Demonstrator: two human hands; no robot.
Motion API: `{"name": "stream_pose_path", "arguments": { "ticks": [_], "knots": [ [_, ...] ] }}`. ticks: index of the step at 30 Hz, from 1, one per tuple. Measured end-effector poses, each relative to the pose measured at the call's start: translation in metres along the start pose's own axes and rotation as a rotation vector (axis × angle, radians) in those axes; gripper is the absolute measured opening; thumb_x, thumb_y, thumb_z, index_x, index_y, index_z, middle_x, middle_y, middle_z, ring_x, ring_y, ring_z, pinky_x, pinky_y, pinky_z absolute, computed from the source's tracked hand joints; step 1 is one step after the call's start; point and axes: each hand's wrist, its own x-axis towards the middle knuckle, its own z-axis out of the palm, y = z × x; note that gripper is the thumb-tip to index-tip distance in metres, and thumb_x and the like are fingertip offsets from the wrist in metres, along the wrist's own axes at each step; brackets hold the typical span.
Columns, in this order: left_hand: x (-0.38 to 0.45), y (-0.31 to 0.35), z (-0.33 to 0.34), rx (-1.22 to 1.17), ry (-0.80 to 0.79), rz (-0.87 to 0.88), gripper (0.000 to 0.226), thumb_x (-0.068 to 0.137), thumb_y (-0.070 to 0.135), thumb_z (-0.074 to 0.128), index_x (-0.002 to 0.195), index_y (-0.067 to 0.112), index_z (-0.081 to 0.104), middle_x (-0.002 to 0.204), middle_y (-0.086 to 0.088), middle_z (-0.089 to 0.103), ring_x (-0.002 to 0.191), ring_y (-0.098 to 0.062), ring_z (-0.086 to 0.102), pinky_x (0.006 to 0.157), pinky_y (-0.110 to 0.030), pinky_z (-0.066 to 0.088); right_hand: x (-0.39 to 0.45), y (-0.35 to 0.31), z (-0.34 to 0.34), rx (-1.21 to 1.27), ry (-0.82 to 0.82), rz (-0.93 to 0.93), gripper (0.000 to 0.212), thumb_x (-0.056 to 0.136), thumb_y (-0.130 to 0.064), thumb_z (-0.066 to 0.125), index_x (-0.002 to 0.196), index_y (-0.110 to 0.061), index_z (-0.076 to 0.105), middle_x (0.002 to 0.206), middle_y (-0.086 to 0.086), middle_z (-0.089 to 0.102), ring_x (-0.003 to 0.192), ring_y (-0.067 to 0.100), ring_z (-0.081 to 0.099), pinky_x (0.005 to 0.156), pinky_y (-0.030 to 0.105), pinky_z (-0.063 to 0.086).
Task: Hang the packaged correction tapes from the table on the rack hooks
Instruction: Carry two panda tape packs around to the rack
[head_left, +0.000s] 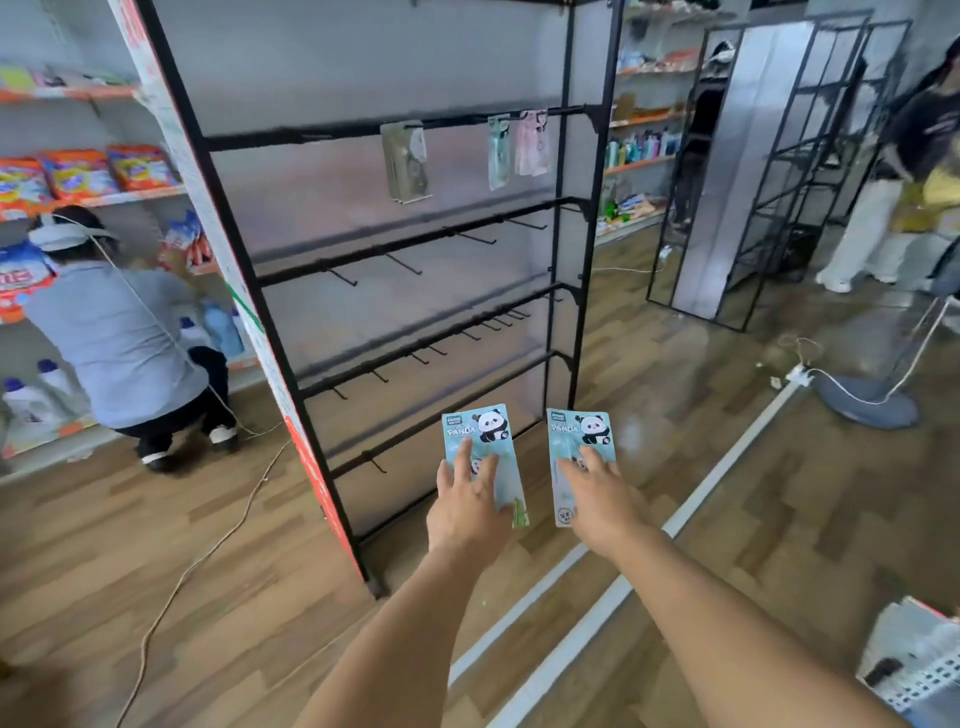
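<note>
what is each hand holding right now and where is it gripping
Left hand holds a panda package by its lower half; right hand holds another panda package likewise.

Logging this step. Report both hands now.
Left hand: holding a panda correction tape pack.
Right hand: holding a second panda pack.

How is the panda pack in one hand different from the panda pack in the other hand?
The left panda pack leans a little to the left, while the right panda pack stands straighter. The left hand covers the left pack's lower left part; the right hand covers the right pack's lower right part. Green bamboo shows at the left pack's bottom corner; a round mark shows at the right pack's bottom. Both are light blue with a panda and "PANDA".
</note>
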Motion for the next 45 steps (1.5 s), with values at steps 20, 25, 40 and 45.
{"name": "stream_pose_path", "arguments": {
  "ticks": [20,25,40,45],
  "knots": [
    [0.282,0.152,0.004,-0.027,0.153,-0.085,0.061,0.098,0.037,0.050,0.150,0.035,0.019,0.161,0.009,-0.010,0.147,-0.025,0.004,0.097,-0.038,0.050,0.284,0.178,-0.093,-0.037,0.110,-0.150,0.059,0.088,-0.004,0.051,0.141,-0.023,0.032,0.151,0.002,0.019,0.127,0.027,0.035,0.095,0.036,0.046],
    [0.339,0.167,-0.014,-0.014,0.244,-0.116,0.061,0.098,0.039,0.049,0.150,0.034,0.020,0.161,0.008,-0.010,0.147,-0.024,0.004,0.096,-0.038,0.051,0.342,0.188,-0.125,-0.025,0.157,-0.231,0.064,0.088,-0.003,0.052,0.144,-0.023,0.028,0.153,0.003,0.016,0.132,0.028,0.030,0.096,0.037,0.045],
    [0.495,0.152,-0.091,0.002,0.506,-0.146,0.060,0.098,0.045,0.046,0.150,0.037,0.017,0.159,0.013,-0.015,0.148,-0.024,0.001,0.094,-0.039,0.054,0.510,0.155,-0.225,0.002,0.412,-0.403,0.084,0.087,0.005,0.050,0.153,-0.023,0.007,0.161,0.003,0.000,0.143,0.028,0.018,0.102,0.037,0.042],
    [0.532,0.146,-0.107,0.000,0.575,-0.188,0.061,0.099,0.047,0.045,0.151,0.036,0.016,0.160,0.010,-0.014,0.149,-0.024,0.000,0.100,-0.040,0.050,0.557,0.141,-0.250,0.033,0.480,-0.487,0.093,0.085,0.010,0.048,0.155,-0.021,-0.004,0.162,0.001,-0.005,0.147,0.026,0.011,0.108,0.034,0.037]
  ]
}}
